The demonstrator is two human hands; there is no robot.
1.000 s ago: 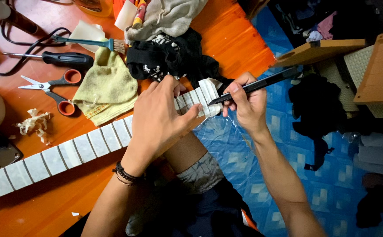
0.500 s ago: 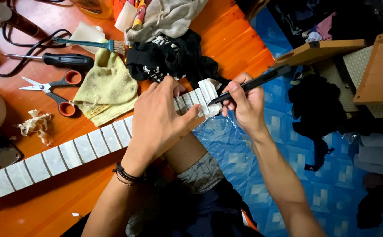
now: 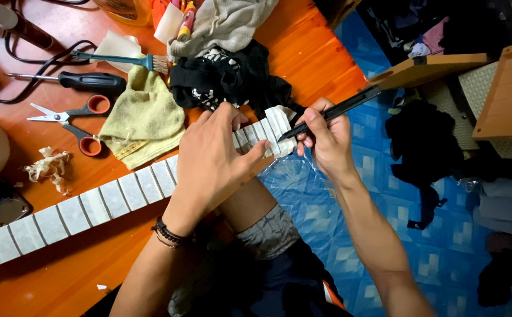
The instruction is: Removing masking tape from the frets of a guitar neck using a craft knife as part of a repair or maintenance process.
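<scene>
Little change over the last second — left hand (image 3: 215,155) stays spread flat on the taped guitar fretboard (image 3: 91,205) at the orange table (image 3: 44,276) edge, right hand (image 3: 324,138) still pinching the black utility knife (image 3: 332,111), tip at the tape end — trimming looks ongoing.

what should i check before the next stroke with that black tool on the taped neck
1. Left hand pressing the long taped neck down on the orange table: ok, palm and fingers lie flat across it.
2. Right hand grip on the black tool: ok, fingers wrapped around it like a pen.
3. Tool tip at the white-taped end: ok, it meets that end.
4. Left fingers clear of the tip: cannot tell for sure; the thumb lies close beside it.
5. Black cloth clear of the working end: not ok, it lies right against it.
6. Scissors and screwdriver out of the way: ok, well off to the side.
</scene>
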